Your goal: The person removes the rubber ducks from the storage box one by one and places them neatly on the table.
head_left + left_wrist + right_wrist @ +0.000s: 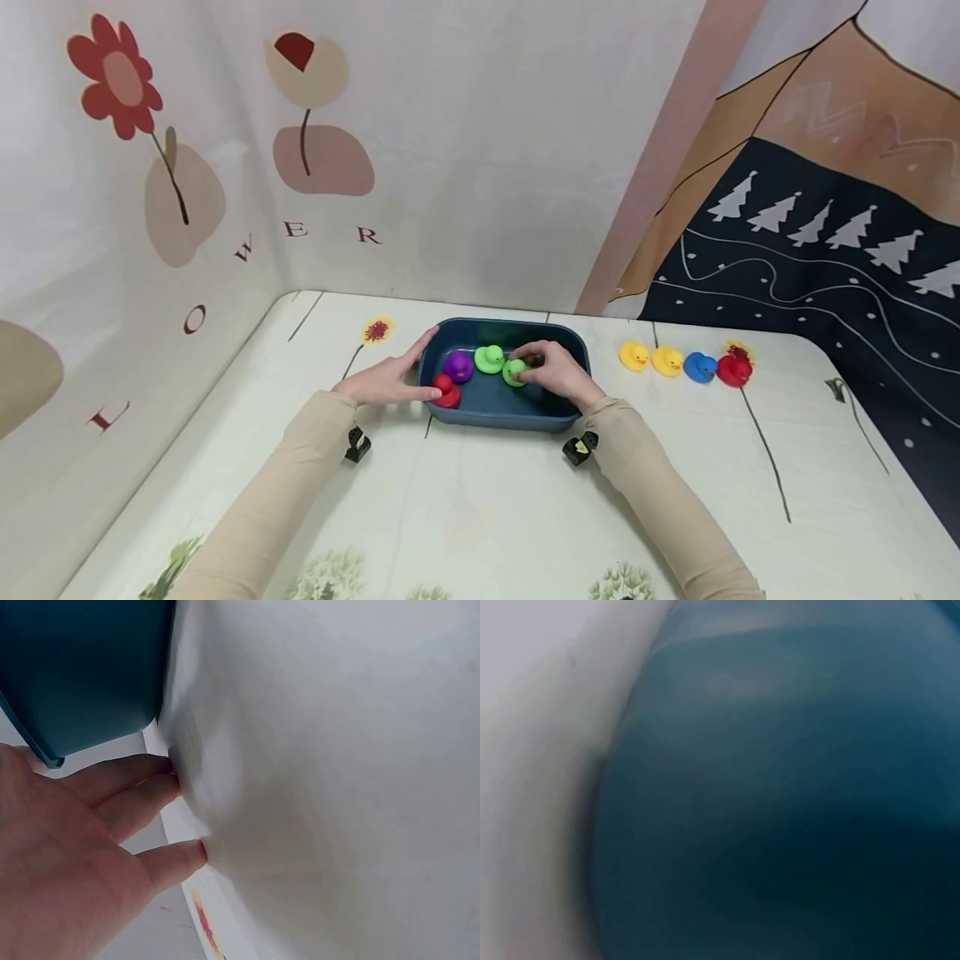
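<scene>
The right hand [557, 373] is pinching a green duck [514, 372] at frame centre, inside the blue tub [510, 412]; it looks light, squashy and smooth, best gripped round its body. The left hand [386, 379], fingers straight, is resting against the tub's left wall.

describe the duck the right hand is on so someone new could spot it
Find the dark blue tub in the middle of the table. Four ducks sit in it, and the one under the right hand is a green duck. The other green duck sits free to its left, farther from the person.
</scene>
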Action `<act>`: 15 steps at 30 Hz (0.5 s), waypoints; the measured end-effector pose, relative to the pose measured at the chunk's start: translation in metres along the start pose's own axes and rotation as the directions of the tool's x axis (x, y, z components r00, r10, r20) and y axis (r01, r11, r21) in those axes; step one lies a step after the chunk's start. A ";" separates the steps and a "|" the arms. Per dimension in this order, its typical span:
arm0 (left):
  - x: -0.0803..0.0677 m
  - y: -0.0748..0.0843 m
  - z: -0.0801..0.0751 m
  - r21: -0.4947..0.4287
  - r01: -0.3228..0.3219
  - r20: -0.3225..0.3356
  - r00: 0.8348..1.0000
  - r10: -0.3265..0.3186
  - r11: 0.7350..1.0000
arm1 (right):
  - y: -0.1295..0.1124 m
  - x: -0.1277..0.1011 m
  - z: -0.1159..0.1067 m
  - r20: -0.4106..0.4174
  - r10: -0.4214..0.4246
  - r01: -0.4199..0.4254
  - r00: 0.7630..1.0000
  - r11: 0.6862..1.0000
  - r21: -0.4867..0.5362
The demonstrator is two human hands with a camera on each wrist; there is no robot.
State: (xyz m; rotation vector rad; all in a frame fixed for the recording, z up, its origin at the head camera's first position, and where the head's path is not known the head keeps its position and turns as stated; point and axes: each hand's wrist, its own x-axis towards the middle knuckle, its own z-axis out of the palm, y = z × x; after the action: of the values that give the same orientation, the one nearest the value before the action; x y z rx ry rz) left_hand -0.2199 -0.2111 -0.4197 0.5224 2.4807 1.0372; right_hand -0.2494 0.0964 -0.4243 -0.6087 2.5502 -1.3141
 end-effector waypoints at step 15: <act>-0.001 -0.001 0.001 -0.011 -0.008 -0.003 1.000 0.008 1.000 | 0.000 -0.002 0.003 0.083 -0.104 0.098 0.991 0.993 0.069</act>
State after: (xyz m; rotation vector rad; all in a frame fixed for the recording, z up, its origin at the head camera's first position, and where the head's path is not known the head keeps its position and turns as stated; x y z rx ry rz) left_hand -0.2185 -0.2119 -0.4205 0.5279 2.4761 1.0547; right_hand -0.2461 0.0951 -0.4258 -0.7733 2.4264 -1.3653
